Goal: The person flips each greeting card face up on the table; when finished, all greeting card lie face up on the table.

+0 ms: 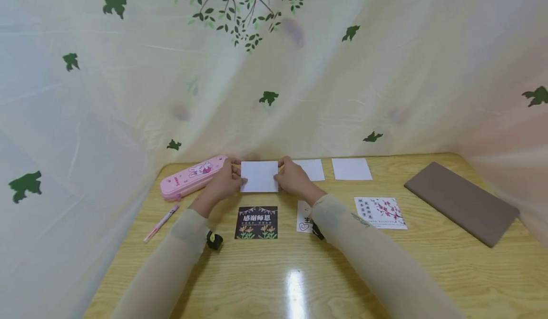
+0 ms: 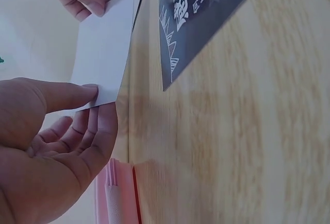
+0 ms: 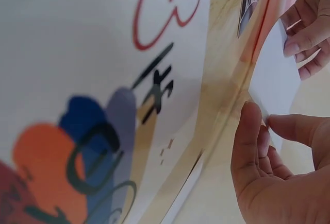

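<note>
Both hands hold a blank white card (image 1: 259, 176) by its two short sides, near the back of the table. The left hand (image 1: 224, 181) pinches its left edge, thumb in front and fingers behind, as the left wrist view shows. At the right edge, the right hand (image 1: 295, 178) pinches it the same way. The left wrist view shows the card (image 2: 103, 44) raised off the wood. Just in front of it lies a dark card (image 1: 256, 223) with white lettering and orange flowers. A heart-drawn card (image 1: 304, 217) lies partly hidden under the right forearm.
Behind the left hand lies a pink pencil case (image 1: 190, 178), with a pink and white pen (image 1: 161, 223) in front. Two more white cards, one (image 1: 314, 169) partly covered by the right hand and another (image 1: 352, 169), lie right. Beyond are a blossom card (image 1: 381, 212) and a brown flat rectangle (image 1: 462, 202).
</note>
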`<state>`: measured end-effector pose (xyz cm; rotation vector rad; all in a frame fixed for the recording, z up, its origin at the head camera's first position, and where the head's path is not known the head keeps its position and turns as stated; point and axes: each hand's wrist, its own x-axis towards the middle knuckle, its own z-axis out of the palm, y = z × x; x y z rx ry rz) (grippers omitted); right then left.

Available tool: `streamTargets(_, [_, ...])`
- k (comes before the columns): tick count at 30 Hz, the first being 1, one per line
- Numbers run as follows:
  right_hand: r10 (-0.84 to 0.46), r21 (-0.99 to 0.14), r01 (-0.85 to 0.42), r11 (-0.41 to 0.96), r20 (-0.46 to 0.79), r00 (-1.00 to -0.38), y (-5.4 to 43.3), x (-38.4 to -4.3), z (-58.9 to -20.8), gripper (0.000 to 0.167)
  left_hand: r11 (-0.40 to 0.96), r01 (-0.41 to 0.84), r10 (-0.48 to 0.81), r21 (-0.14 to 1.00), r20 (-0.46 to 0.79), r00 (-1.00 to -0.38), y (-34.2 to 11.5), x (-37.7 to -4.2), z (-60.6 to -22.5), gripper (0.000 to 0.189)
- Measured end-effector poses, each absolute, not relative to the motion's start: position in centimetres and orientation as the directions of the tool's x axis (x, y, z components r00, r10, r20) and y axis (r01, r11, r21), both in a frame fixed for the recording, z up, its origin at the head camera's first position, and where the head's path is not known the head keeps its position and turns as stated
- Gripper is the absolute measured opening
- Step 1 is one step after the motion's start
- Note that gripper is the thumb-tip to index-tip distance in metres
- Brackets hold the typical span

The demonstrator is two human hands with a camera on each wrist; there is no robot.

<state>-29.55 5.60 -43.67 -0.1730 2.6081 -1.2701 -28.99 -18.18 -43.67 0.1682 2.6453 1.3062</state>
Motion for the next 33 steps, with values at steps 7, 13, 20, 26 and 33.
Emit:
streamTargets(7, [-0.228,-0.784,-0.061,0.618,-0.105,-0.968,6.2,-28.8,-43.3,0.023,0.582,0.057,0.196,0.811,-0.072,-0.978,-18.3,-28.8,-43.8,0.042])
streamTargets(13, [-0.229,-0.781,-0.082,0.619,-0.079,-0.97,6.8,-28.4,-42.9,0.016,0.6,0.116,0.214,0.791,-0.018,-0.977,-18.4,-28.4,-43.4,0.037])
streamTargets(20, [-0.223,-0.797,-0.078,0.599,-0.072,-0.972,7.0,-28.1,-42.2,0.017,0.588,0.159,0.238,0.793,0.018,-0.971,-18.6,-28.1,-43.0,0.03])
streamTargets(26, [-0.227,-0.811,-0.099,0.576,-0.042,-0.973,7.2,-28.1,-42.4,0.017,0.597,0.191,0.25,0.779,0.046,-0.967,-18.9,-27.8,-42.8,0.027])
streamTargets(33, [-0.211,-0.81,-0.119,0.575,-0.006,-0.978,7.3,-28.2,-42.6,0.017,0.575,0.248,0.27,0.779,0.106,-0.957,-19.0,-27.6,-42.8,0.019])
